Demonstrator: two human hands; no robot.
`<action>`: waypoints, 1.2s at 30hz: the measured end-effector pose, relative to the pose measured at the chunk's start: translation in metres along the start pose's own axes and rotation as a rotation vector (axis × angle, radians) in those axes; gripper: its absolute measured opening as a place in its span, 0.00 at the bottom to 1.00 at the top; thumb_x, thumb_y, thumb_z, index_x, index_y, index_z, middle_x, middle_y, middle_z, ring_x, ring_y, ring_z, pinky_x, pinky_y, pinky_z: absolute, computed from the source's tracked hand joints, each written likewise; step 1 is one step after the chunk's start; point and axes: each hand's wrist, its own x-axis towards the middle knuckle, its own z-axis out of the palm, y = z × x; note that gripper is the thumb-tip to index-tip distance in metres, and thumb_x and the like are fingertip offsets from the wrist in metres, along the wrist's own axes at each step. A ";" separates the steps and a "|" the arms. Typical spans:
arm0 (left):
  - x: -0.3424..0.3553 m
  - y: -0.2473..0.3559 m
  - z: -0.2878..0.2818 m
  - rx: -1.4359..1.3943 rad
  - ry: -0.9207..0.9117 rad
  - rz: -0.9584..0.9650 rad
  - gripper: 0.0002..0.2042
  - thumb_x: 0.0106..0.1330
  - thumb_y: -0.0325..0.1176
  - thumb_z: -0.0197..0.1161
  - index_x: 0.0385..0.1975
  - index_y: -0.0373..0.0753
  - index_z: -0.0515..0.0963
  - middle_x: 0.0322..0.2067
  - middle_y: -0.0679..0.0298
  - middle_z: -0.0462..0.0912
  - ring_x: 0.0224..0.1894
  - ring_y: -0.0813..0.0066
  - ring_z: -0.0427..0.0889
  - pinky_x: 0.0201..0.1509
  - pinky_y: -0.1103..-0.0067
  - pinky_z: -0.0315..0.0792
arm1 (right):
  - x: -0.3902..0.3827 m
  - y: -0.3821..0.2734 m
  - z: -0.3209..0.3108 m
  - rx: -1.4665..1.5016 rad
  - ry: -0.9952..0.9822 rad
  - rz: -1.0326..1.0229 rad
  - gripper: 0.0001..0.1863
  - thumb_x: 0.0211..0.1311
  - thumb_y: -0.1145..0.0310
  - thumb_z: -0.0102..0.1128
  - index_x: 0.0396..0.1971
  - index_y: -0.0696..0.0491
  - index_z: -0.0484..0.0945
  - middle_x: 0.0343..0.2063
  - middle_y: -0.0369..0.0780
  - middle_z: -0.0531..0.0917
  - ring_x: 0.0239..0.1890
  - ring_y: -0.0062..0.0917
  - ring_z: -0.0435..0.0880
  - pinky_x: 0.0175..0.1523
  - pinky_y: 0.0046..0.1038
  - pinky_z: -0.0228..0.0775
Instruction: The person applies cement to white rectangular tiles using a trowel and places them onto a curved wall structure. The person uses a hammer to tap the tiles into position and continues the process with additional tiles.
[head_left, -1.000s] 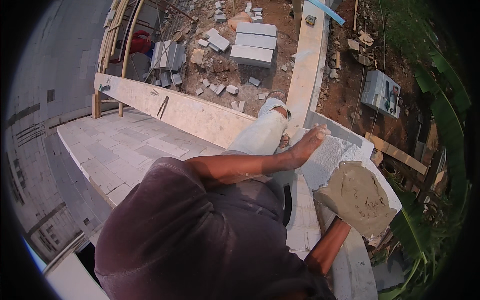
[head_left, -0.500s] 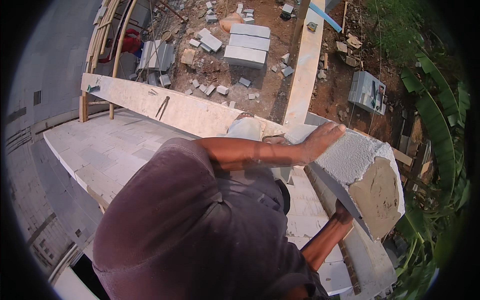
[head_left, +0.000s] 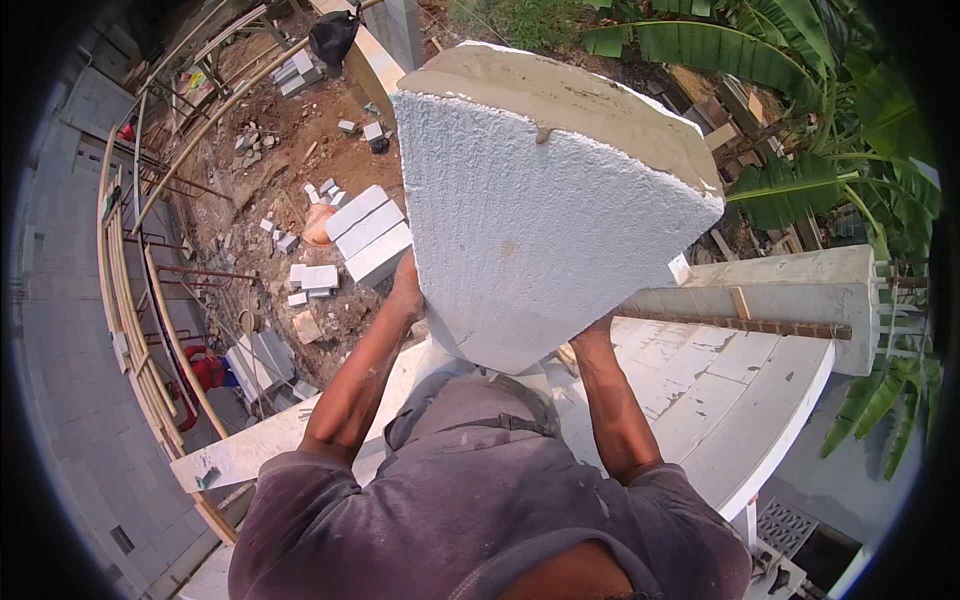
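head view: a large white aerated concrete block (head_left: 540,215) with a rough pebbled face and a smear of grey mortar along its top edge is lifted in front of the person, tilted, well clear of the surfaces below. the left hand (head_left: 407,285) is pressed flat against the block's left side, fingers closed against the face as far as can be seen. the right hand (head_left: 592,335) is under the block's lower right edge, mostly hidden by it, so i cannot tell how its fingers lie; it looks to be bearing the weight from below. the person's grey-purple dusty shirt (head_left: 480,500) fills the lower part of the view.

below and to the right runs a curved pale plastered ledge (head_left: 730,400), with a rusty steel reinforcing bar (head_left: 740,323) lying across it and a squat grey concrete column top (head_left: 800,290) just behind. far beneath on the left, stacked white blocks (head_left: 370,235) lie on bare brown earth among rubble, beside bent bamboo scaffold poles (head_left: 140,300). green banana leaves (head_left: 850,130) crowd the right.

judging from this, the block is mortared and raised but not yet seated anywhere; carrying it to its bed, lowering and aligning it all seem left to do.
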 end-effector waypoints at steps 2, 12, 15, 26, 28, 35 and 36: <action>0.002 -0.013 -0.013 0.043 0.085 0.022 0.33 0.68 0.59 0.52 0.65 0.40 0.68 0.56 0.58 0.77 0.56 0.62 0.78 0.59 0.65 0.73 | -0.007 -0.044 0.030 0.000 0.050 0.057 0.33 0.76 0.41 0.33 0.54 0.58 0.71 0.43 0.43 0.81 0.45 0.29 0.79 0.51 0.31 0.72; 0.015 0.016 0.024 -0.228 -0.223 -0.173 0.32 0.67 0.66 0.46 0.59 0.45 0.71 0.53 0.58 0.78 0.54 0.55 0.78 0.54 0.56 0.76 | -0.106 -0.139 0.015 -0.961 -0.110 -0.443 0.64 0.48 0.37 0.70 0.76 0.41 0.36 0.66 0.58 0.50 0.67 0.57 0.58 0.69 0.53 0.57; 0.000 -0.010 0.063 -0.113 -0.189 -0.187 0.34 0.66 0.68 0.45 0.59 0.47 0.71 0.54 0.58 0.77 0.53 0.54 0.78 0.54 0.53 0.75 | -0.122 -0.112 0.007 -0.860 0.022 -0.475 0.66 0.40 0.52 0.77 0.77 0.33 0.39 0.64 0.58 0.53 0.67 0.59 0.58 0.69 0.51 0.57; -0.007 -0.058 0.132 0.059 -0.686 -0.092 0.39 0.65 0.70 0.44 0.67 0.46 0.63 0.63 0.57 0.69 0.64 0.51 0.70 0.64 0.52 0.68 | -0.230 -0.154 -0.012 -0.917 0.525 -0.400 0.60 0.40 0.54 0.75 0.76 0.34 0.49 0.62 0.57 0.58 0.65 0.55 0.58 0.67 0.51 0.54; -0.060 -0.041 0.201 -0.042 -0.588 -0.438 0.36 0.69 0.65 0.44 0.68 0.44 0.62 0.65 0.56 0.67 0.66 0.51 0.68 0.69 0.54 0.63 | -0.256 -0.157 -0.020 -0.930 0.627 -0.364 0.60 0.40 0.55 0.76 0.76 0.34 0.50 0.61 0.55 0.60 0.65 0.55 0.59 0.68 0.50 0.55; -0.123 -0.037 0.332 0.074 -0.840 -0.227 0.35 0.68 0.63 0.46 0.64 0.41 0.66 0.61 0.57 0.70 0.60 0.63 0.74 0.58 0.66 0.76 | -0.354 -0.281 -0.026 -1.048 1.016 -0.418 0.54 0.40 0.57 0.79 0.72 0.43 0.61 0.53 0.50 0.70 0.56 0.48 0.73 0.59 0.44 0.69; -0.164 -0.025 0.357 0.038 -0.786 -0.129 0.39 0.64 0.67 0.46 0.64 0.39 0.65 0.63 0.56 0.68 0.61 0.63 0.72 0.60 0.66 0.74 | -0.361 -0.298 -0.035 -1.168 1.095 -0.502 0.51 0.36 0.54 0.80 0.68 0.45 0.68 0.52 0.49 0.75 0.56 0.48 0.75 0.61 0.45 0.69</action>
